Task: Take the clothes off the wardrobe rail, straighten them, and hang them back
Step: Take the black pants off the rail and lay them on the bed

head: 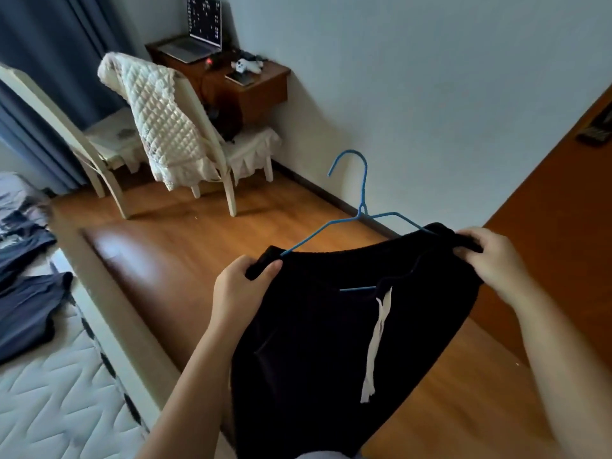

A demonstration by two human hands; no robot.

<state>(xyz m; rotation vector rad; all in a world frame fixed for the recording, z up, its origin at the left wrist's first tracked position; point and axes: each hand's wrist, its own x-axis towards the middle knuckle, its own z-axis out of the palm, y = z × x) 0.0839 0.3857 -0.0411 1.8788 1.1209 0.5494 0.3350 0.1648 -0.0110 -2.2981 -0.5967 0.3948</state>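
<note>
A person's two hands held a black garment [314,342] stretched out in front of them, above a wooden floor [198,260]. The left hand [243,286] gripped the left corner of the waistband, with the thumb curled over the top edge. The right hand [490,256] gripped the right corner in the same way, fingers folded round the cloth. A thin blue hanger [364,187] sat inside the waistband, its hook rising free above the garment and a short piece of its lower bar showing at the opening. A white drawstring [377,342] hung down the front of the garment. To the left lay a bed with a quilted white mattress [49,392], and dark blue clothes [23,309] were spread on it. Beyond the floor stood a pale chair [228,183] with a cream quilted jacket [159,120] draped over its back. Behind the chair, a small wooden desk [265,91] against the wall carried an open laptop [198,31]. A brown wooden panel [563,243] filled the right edge.
</note>
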